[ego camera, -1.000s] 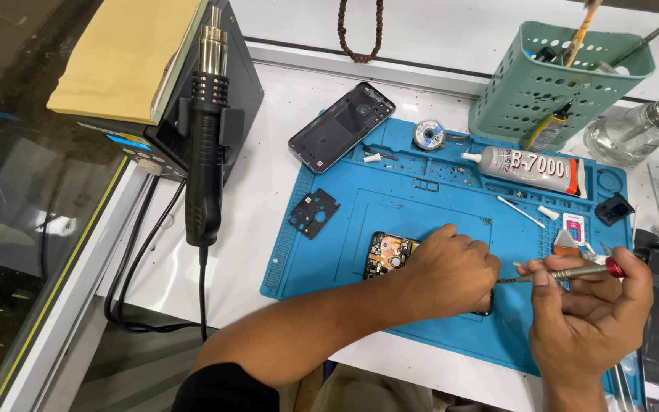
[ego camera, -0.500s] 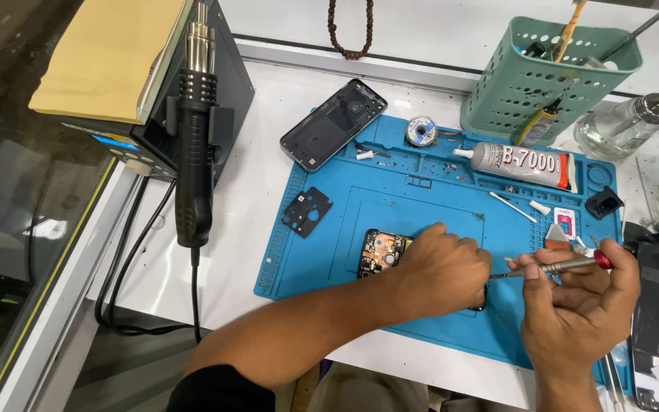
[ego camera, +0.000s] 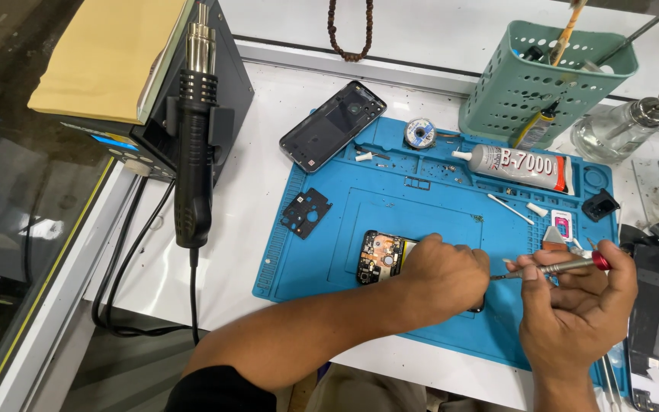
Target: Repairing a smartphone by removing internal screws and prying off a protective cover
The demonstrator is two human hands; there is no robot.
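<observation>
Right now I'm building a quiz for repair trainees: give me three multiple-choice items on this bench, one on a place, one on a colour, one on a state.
1. Where does the hot-air gun sit?
A. On the mat
B. In a holder on the black station's side
C. In the basket

2. What colour is the work mat?
A. Blue
B. Grey
C. Red

3. What state is the phone under the left hand in?
A. Closed
B. Opened, insides showing
C. Boxed

Answers:
1 B, it hangs upright at the station, left of the mat.
2 A, the mat is blue throughout.
3 B, its board shows, and the right hand points a screwdriver toward it.
</observation>
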